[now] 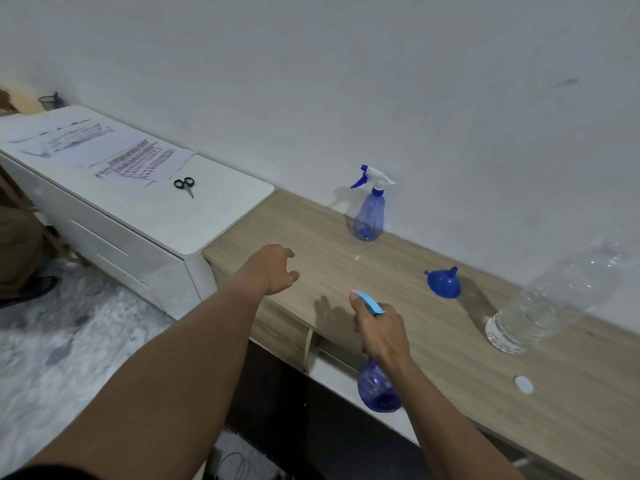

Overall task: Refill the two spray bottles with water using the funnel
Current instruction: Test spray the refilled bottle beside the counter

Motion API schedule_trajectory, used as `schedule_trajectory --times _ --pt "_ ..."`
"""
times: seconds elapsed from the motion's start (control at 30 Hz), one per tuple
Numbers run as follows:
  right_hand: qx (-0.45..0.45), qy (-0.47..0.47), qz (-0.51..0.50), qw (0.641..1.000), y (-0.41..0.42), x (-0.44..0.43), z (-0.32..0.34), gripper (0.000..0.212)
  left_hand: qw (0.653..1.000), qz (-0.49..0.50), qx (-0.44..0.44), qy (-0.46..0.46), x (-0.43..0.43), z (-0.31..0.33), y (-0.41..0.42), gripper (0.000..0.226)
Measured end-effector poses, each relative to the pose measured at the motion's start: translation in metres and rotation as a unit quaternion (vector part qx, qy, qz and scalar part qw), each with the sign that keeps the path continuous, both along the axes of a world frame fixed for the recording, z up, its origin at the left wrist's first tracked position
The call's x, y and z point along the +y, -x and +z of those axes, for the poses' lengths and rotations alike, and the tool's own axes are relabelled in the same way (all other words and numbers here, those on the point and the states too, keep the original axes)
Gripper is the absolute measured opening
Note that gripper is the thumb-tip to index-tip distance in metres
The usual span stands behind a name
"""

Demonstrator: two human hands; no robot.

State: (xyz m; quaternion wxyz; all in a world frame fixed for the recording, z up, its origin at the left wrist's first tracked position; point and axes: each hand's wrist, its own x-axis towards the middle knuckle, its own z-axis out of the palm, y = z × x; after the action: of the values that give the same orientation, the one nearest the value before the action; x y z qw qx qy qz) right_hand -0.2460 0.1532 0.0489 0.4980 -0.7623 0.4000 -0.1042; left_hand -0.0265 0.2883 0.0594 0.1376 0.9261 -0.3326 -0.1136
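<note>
My right hand (pixel 379 330) grips the neck and light-blue sprayer head of a blue spray bottle (pixel 377 388), holding it in the air in front of the wooden counter's (pixel 450 341) front edge. My left hand (pixel 277 268) hovers over the counter's left end with fingers loosely curled, holding nothing. A second blue spray bottle (pixel 369 211) with a white and blue trigger head stands upright by the wall. The blue funnel (pixel 444 283) lies on its side on the counter. A large clear water bottle (pixel 540 303) without a cap stands at the right.
A white bottle cap (pixel 523 384) lies on the counter near the front right. A white cabinet (pixel 145 216) to the left carries printed papers (pixel 138 161) and black scissors (pixel 185 185). A person's leg and shoe (pixel 31 285) show at the far left.
</note>
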Motion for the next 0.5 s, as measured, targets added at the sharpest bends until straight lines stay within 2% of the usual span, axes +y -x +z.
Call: schedule_trajectory --times 0.2,0.33,0.5 --pt "0.001 0.026 0.008 1.000 -0.0054 0.0062 0.0023 0.082 1.000 -0.004 -0.001 -0.001 0.0024 0.0001 -0.0028 0.060" --pt "0.020 0.053 0.011 0.998 -0.0032 0.0071 0.0028 0.072 1.000 -0.006 0.003 0.001 0.0019 0.0006 -0.0023 0.060" --pt "0.003 0.036 -0.008 0.999 -0.0018 0.0065 0.0041 0.084 1.000 -0.007 0.000 0.001 0.0006 0.0030 -0.0008 0.061"
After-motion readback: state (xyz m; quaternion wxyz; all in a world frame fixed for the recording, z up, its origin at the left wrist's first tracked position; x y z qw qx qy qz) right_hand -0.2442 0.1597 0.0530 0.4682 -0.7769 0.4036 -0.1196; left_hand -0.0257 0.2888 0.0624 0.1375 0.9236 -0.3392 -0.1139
